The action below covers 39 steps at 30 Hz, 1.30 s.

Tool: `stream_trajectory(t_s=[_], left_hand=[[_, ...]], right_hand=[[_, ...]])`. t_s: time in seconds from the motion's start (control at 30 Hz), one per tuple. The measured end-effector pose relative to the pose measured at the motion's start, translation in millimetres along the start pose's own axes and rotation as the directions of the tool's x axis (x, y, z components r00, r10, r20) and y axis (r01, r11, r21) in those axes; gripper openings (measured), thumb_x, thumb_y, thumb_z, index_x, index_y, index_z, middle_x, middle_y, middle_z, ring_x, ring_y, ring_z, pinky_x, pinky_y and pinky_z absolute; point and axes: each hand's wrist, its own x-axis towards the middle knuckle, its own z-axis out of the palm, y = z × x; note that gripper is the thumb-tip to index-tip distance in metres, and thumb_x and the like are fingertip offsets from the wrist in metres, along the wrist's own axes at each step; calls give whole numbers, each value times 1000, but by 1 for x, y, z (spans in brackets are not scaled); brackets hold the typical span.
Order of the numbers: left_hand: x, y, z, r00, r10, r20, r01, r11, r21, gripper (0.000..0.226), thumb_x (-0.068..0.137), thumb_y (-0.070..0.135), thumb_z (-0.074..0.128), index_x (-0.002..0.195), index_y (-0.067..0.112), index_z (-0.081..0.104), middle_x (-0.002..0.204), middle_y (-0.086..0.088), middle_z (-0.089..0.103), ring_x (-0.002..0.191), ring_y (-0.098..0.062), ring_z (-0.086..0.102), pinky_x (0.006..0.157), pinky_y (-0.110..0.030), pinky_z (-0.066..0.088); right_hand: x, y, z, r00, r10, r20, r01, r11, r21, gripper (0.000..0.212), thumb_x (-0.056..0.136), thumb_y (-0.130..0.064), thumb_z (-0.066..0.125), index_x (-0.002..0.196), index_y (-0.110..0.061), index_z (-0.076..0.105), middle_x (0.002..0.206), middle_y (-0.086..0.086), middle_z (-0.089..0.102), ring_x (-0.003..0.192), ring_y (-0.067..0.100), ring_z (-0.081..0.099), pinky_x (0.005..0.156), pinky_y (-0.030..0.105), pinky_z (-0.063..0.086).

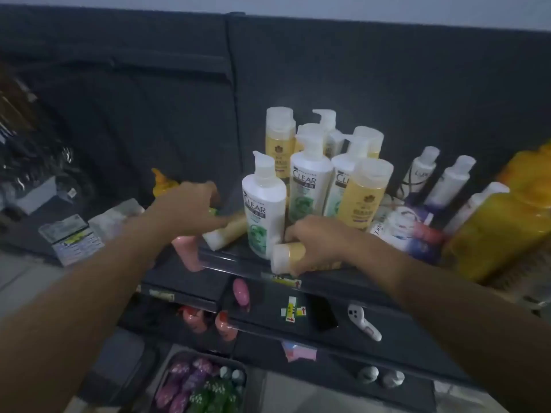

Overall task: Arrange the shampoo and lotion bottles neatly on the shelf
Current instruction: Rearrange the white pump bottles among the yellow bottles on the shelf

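Note:
On the dark top shelf (226,257) stands a cluster of white Clear pump bottles (264,210) and yellow bottles with white caps (365,198). My right hand (316,242) is closed around a yellow bottle (286,257) lying on its side at the shelf's front edge. My left hand (190,207) reaches in from the left and rests on another lying yellow bottle (226,234), blurred by motion. A pink bottle (186,251) stands at the front left, just below that hand.
Slim white bottles (453,177) and a Dove pack (402,225) sit right of the cluster, with large yellow bottles (495,231) at the far right. Lower shelves hold pink bottles (241,293), price tags and a white handheld device (365,321). A basket of packets (196,383) sits below.

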Motion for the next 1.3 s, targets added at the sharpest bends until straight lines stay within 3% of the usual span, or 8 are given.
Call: stream_trajectory(t_s=[0.13, 0.3, 0.47, 0.67, 0.83, 1.0, 1.1, 1.3], left_hand=[[6, -12, 38, 946, -92, 311, 44, 987, 156, 83, 59, 76, 60, 118, 19, 56, 94, -1, 58, 85, -26, 59, 70, -35, 51], [17, -17, 62, 942, -67, 329, 37, 995, 97, 58, 79, 59, 70, 117, 16, 57, 91, -1, 51, 84, -25, 55, 69, -33, 46], [26, -8, 49, 940, -46, 338, -6, 988, 152, 41, 76, 49, 70, 98, 16, 61, 83, -1, 54, 79, -25, 60, 63, -29, 46], [38, 3, -5, 979, 28, 204, -70, 976, 204, 41, 70, 53, 78, 74, 19, 54, 74, -4, 56, 72, -26, 62, 57, -31, 45], [50, 11, -44, 992, 93, 89, -111, 970, 219, 46, 56, 51, 80, 91, 23, 73, 80, -2, 64, 76, -25, 64, 58, -30, 49], [62, 24, -72, 989, 142, 31, -144, 987, 68, 56, 69, 57, 81, 112, 24, 66, 100, -1, 64, 95, -24, 59, 72, -34, 48], [71, 33, -75, 994, 106, 20, -107, 994, 16, 58, 74, 64, 73, 113, 23, 65, 99, -2, 61, 95, -26, 58, 71, -35, 48], [87, 48, -71, 992, 116, -44, -118, 991, -58, 52, 85, 64, 57, 113, 21, 68, 92, -1, 57, 87, -24, 57, 64, -32, 43]], right_hand=[[6, -4, 7, 997, 56, 53, -56, 998, 2, 58, 64, -54, 88, 111, -22, 71, 96, -2, 71, 87, 20, 68, 71, 37, 59], [8, -1, -2, 997, 46, 56, -46, 999, 3, 58, 62, -57, 85, 112, -30, 73, 94, -9, 72, 84, 15, 67, 72, 38, 59], [-1, -4, -26, 999, 38, 35, -38, 999, -14, 52, 66, -51, 86, 109, -25, 72, 91, -10, 70, 80, 10, 63, 60, 24, 51], [-13, 3, -58, 996, 79, -26, -79, 997, 10, 56, 63, -53, 88, 107, -25, 66, 94, -9, 67, 85, 14, 63, 74, 38, 56], [-25, 17, -73, 984, 135, -116, -126, 989, 82, 58, 61, -54, 87, 109, -34, 60, 99, -12, 65, 92, 13, 60, 78, 39, 55], [-37, 29, -85, 940, 239, -243, -205, 966, 160, 53, 60, -51, 89, 98, -29, 58, 90, -12, 60, 89, 12, 57, 65, 29, 46], [-40, 34, -89, 904, 301, -304, -246, 947, 208, 52, 54, -53, 90, 90, -27, 62, 87, -8, 64, 83, 12, 59, 66, 34, 51], [-43, 34, -89, 854, 387, -348, -284, 907, 312, 58, 55, -49, 93, 100, -27, 65, 93, -9, 65, 87, 13, 61, 71, 34, 55]])
